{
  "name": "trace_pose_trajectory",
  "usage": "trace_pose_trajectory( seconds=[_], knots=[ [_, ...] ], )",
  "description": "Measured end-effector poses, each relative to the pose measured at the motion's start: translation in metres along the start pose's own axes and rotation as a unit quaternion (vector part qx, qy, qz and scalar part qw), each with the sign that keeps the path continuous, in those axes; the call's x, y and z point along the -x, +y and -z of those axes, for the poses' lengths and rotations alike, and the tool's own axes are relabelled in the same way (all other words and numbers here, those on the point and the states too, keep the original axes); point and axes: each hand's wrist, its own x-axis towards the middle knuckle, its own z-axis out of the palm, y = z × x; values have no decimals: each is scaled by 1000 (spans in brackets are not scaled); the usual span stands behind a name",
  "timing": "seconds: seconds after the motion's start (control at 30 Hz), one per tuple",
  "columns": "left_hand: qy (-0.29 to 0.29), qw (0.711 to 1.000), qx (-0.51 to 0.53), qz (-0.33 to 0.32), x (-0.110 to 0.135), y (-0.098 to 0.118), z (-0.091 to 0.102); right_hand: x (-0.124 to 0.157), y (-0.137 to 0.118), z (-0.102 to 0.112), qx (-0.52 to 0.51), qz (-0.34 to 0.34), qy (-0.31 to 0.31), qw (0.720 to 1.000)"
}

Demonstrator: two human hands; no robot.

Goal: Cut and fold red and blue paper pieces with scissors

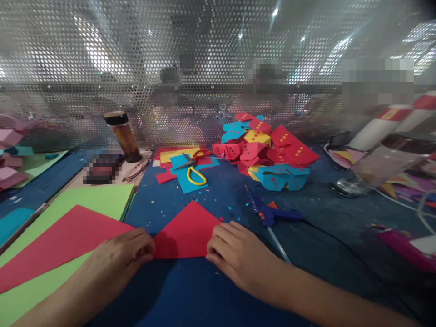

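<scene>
A red sheet of paper [190, 234], with a pointed top and a straight near edge, lies on the blue table in front of me. My left hand [127, 254] is closed on its left corner, fingers curled and thumb along the near edge. At the opposite corner, my right hand [236, 254] pinches the paper the same way. Another red paper piece [75, 240] rests on light green sheets [112, 195], partly behind my left forearm. To the right of the held paper is a blue glue gun [272, 213] with a clear glue stick in its back.
Scissors with red and yellow handles [195, 175] lie on coloured paper scraps. A pile of folded dotted paper shapes [272, 150] sits behind the glue gun. A dark-lidded jar [123, 136] stands back left, a clear cup [378, 163] right. A perforated metal screen [204, 54] closes the back.
</scene>
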Motion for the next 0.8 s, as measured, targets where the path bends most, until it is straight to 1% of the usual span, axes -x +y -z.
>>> trace_pose_trajectory(
  seconds=[0.1, 0.3, 0.5, 0.63, 0.8],
  knots=[
    [3, 1000, -4, -7, 0, 0, 0, 0, 1, -2, -10, -18, 4, 1000],
    [6, 1000, -15, 6, -1, 2, 3, 0, 0, -5, -6, -38, 2, 999],
    [4, 1000, -8, 2, -2, 0, 2, 0, -1, -5, -24, -62, 18, 998],
    [3, 1000, -6, 0, -2, 1, 3, -1, -2, -3, -26, -64, 16, 997],
    [-3, 1000, -10, -3, -2, -3, 2, -1, -2, -4, -19, -57, 23, 998]
  ],
)
